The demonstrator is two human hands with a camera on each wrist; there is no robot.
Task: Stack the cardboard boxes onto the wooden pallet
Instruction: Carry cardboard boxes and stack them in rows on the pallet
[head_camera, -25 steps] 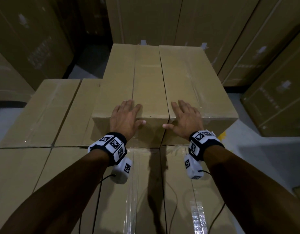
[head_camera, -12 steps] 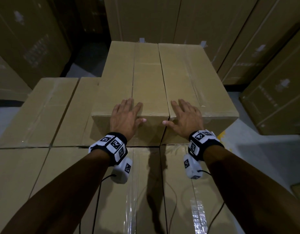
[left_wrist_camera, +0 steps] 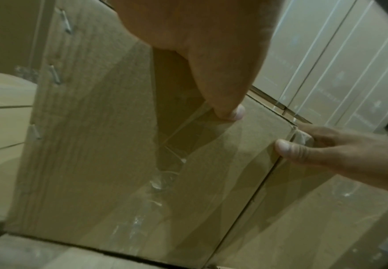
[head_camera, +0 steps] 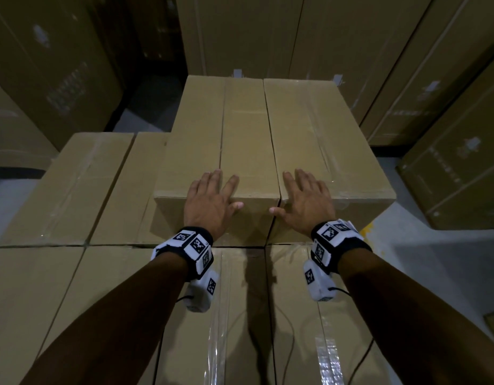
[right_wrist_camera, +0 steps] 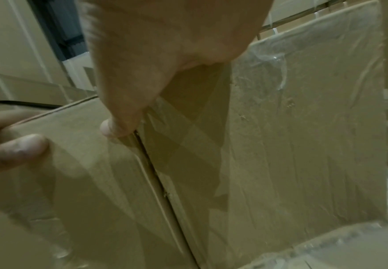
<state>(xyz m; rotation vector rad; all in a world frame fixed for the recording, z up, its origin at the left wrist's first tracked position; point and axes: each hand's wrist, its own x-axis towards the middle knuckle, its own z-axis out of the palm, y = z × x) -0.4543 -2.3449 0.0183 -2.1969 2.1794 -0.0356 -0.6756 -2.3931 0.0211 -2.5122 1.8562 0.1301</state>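
Note:
Two long cardboard boxes lie side by side on a lower layer of boxes. My left hand lies flat on the near end of the left upper box, its thumb down on the front face. My right hand lies flat on the near end of the right upper box, thumb on that box's front face beside the seam between the two. Fingers of both hands are straight. The boxes hide the wooden pallet.
The lower layer of taped boxes spreads left and toward me. Tall stacks of cartons stand behind and at both sides. Grey floor shows on the right, with another carton standing on it.
Both hands stay flat on the near ends of the two upper boxes. Only the head view shifts slightly.

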